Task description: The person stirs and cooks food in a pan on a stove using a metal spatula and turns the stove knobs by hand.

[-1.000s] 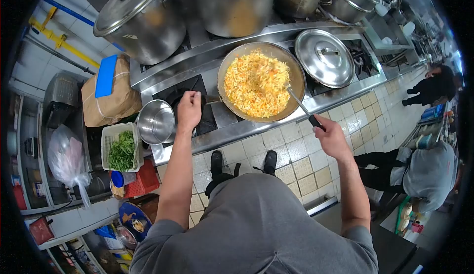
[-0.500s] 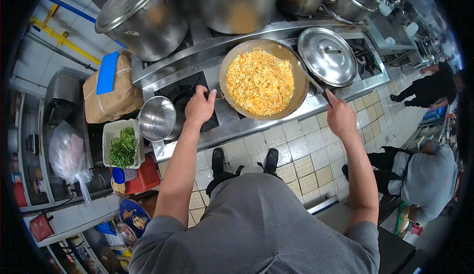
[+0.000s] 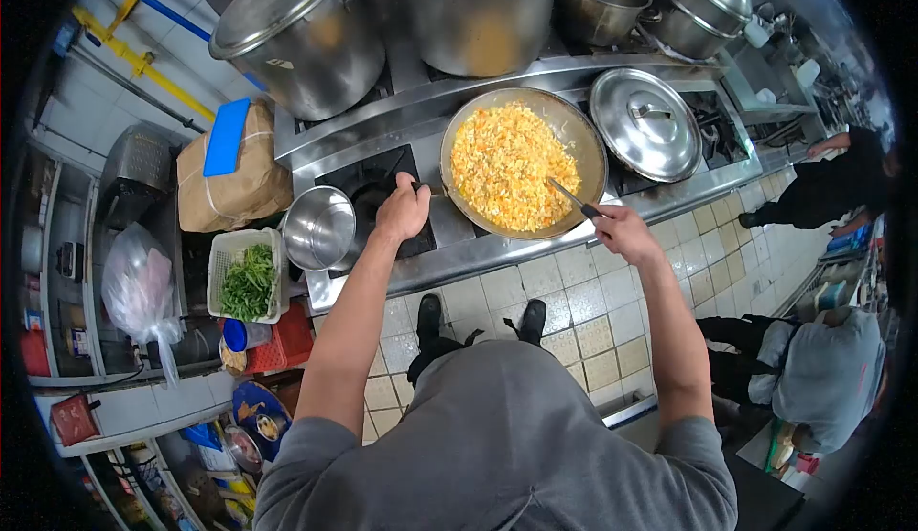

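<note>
A wide frying pan [image 3: 595, 153] rests on the stove, holding a heap of yellow and orange food [image 3: 512, 163] in small bits that looks like fried rice. On the pan's left, my left hand [image 3: 403, 212] is closed around its handle. My right hand [image 3: 626, 235] grips the dark handle of a long metal utensil [image 3: 571, 195] at the pan's lower right. The utensil's working end is buried in the food, so its kind cannot be made out. Close to my left hand stands a small steel pot [image 3: 319, 229]; a round steel lid [image 3: 645, 122] lies right of the pan.
Large stockpots [image 3: 296, 43] line the back of the stove. At left are a brown wrapped package [image 3: 239, 173], a basket [image 3: 276, 294] of cut greens and a plastic bag [image 3: 141, 287]. Two other people [image 3: 827, 378] are at the right. The tiled floor [image 3: 497, 292] looks wet.
My right hand has moved left and down, bringing the utensil from the pan's right rim into the food. The food is heaped further left. My left hand stays on the handle; the view has shifted slightly.
</note>
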### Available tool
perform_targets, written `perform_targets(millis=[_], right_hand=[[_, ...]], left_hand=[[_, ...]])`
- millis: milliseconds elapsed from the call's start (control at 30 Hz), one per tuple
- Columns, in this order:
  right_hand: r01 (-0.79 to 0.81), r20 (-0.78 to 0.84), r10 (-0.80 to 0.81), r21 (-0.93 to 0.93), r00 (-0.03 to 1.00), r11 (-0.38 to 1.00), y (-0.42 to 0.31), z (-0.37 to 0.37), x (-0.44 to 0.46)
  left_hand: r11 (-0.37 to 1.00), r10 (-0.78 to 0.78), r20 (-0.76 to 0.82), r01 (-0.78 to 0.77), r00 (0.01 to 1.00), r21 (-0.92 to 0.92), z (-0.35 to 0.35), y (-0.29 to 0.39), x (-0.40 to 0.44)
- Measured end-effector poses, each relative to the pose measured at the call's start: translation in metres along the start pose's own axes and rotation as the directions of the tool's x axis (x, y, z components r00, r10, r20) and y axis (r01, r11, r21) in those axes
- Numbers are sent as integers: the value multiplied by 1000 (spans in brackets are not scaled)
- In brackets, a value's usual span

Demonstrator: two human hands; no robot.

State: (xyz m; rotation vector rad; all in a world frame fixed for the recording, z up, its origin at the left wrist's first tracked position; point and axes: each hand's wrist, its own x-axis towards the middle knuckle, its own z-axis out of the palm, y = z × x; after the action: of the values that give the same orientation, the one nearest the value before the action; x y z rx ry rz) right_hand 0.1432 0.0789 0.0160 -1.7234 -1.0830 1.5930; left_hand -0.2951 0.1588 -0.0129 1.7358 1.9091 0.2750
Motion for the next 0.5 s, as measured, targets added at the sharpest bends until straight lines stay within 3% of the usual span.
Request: perform_targets(millis=[100,167,267,367,433,467,500], right_hand=[[-20,-81,24,47,996,999,-3,-16,-32],[-8,-52,11,57,999,998,-7,-28,-54],[42,-112,-49,-59,993,997,-28,-35,-85],[69,-123,-87,-146,989,987,-40,-37,-102],[271,-77,-323,-388,943,881,-41,-37,-102],[272,-75,-325,-389,943,880,-42,-35,-104],[338,-69,-426,-501,902,797,-45,-30,-107]], left_hand=[[997,-30,-7,30,1000,-77,5,-3,-7],[977,60,-205,-99,977,-186,4,-2,-17],[946,81,-263,-158,961,-285,4,-13,-26],[956,143,-317,-214,938,-202,-2,-16,-31],[941,194,-371,-279,908,-189,-5,-14,-29],[944,183,-334,-260,924,-201,-7,-13,-29],[947,170,-298,-239,939,-213,-11,-9,-30]])
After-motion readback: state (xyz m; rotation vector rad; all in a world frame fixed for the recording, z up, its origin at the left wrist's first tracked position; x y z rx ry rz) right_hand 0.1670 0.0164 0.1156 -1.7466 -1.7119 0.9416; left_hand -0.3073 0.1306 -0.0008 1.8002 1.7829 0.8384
